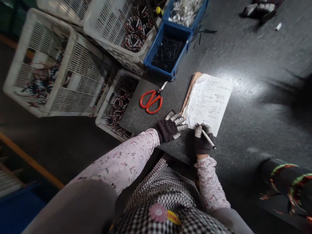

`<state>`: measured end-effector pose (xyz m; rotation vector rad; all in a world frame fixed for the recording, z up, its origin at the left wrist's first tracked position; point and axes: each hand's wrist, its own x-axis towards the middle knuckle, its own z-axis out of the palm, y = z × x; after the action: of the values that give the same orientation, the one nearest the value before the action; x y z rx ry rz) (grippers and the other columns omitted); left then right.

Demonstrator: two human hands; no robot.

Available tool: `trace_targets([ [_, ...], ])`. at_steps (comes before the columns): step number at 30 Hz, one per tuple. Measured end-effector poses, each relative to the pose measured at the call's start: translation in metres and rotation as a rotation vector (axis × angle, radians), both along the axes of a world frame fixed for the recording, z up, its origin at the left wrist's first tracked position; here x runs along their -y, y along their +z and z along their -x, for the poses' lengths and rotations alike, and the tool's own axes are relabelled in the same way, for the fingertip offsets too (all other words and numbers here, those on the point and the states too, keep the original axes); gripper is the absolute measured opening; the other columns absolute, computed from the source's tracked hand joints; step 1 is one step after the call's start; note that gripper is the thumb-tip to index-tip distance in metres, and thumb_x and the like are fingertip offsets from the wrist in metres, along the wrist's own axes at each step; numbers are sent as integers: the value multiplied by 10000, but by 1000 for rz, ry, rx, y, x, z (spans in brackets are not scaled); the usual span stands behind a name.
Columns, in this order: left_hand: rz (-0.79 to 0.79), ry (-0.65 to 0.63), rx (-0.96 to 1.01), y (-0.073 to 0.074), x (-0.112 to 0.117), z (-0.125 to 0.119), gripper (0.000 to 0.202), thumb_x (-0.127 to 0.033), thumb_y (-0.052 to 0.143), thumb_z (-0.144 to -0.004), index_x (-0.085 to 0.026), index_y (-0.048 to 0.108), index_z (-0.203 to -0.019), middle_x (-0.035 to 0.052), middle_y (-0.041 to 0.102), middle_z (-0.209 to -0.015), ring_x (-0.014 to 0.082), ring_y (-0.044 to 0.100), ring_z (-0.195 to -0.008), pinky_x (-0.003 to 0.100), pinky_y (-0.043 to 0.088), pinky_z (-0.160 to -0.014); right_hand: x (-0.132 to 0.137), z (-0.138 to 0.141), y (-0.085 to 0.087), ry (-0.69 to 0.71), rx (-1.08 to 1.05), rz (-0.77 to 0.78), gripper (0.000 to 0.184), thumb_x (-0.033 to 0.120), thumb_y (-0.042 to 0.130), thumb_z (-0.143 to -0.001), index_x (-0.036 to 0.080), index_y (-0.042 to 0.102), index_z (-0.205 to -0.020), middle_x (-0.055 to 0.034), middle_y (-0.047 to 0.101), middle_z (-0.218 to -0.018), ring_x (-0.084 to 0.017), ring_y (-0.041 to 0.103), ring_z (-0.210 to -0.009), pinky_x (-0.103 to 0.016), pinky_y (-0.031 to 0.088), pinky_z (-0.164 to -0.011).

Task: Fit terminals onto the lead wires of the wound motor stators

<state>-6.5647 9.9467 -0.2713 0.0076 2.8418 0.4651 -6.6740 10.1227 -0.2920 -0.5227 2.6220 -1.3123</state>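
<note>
- A dark table (256,116) fills the upper right of the view, seen from above by the person standing at its near edge.
- Three white slotted crates (73,82) stand off the table's left edge, tilted toward the person. This probably keeps the coiled wires (132,36) inside within reach.
- Two blue bins (159,71) sit end to end at the table's far left corner. The far one holds white parts (187,5) and the near one black ties (168,53). Both are well apart from the hands.
- A pad (209,100) lies flat on the table straight in front of the person, its written top sheet under both hands. A brown backing shows along its left side.
- Red-handled scissors (151,101) lie closed on the table just left of the pad, set aside but near the left hand.
- The left hand (170,127), in a dark glove with pale taped fingertips, grips nothing. Its fingers are loosely spread on the pad's near left corner, seemingly to stop it sliding.
- The right hand (203,141), gloved the same, is closed around a pen at the pad's near edge.
- The pen (208,138) slants with its tip on the sheet.
</note>
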Motion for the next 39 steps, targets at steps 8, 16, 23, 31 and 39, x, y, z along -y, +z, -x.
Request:
trace_targets([
  [8, -15, -5, 25, 4, 1, 1, 497, -402, 582, -998, -285, 635, -1478, 97, 513, -1624, 393, 401, -1534, 664, 260, -1264, 0, 1, -2, 18, -23, -54, 388, 465, 493, -979, 150, 718, -998, -126, 782, -859, -244, 733, -764, -376, 577, -706],
  [16, -7, 19, -9, 4, 0, -1, 473, -408, 541, -1017, -291, 644, -1463, 40, 523, -1621, 370, 405, -1524, 620, 250, -1287, 1, 2, -3, 37, -91, -140, 390, 433, 477, -976, 144, 739, -990, -127, 778, -854, -234, 725, -748, -355, 563, -688],
  [23, -12, -2, 25, 2, 0, 1, 528, -396, 563, -1007, -283, 591, -1522, 77, 489, -1643, 395, 390, -1543, 681, 243, -1276, 1, 2, -1, 24, -72, -120, 380, 432, 471, -977, 146, 721, -979, -125, 768, -835, -235, 723, -740, -355, 565, -696],
  [31, 10, -12, 3, 0, 0, -2, 529, -421, 556, -1016, -299, 584, -1530, 80, 492, -1642, 383, 376, -1555, 651, 231, -1288, 0, 2, -7, 34, -40, -123, 367, 425, 472, -972, 148, 714, -978, -129, 766, -836, -245, 725, -746, -374, 579, -717],
  [39, 28, -22, 16, -1, 1, -3, 518, -419, 537, -1025, -312, 584, -1529, 82, 484, -1647, 382, 387, -1547, 650, 250, -1277, 1, 0, -5, 3, -6, -132, 353, 430, 484, -958, 161, 711, -969, -118, 762, -830, -242, 719, -744, -373, 576, -717],
])
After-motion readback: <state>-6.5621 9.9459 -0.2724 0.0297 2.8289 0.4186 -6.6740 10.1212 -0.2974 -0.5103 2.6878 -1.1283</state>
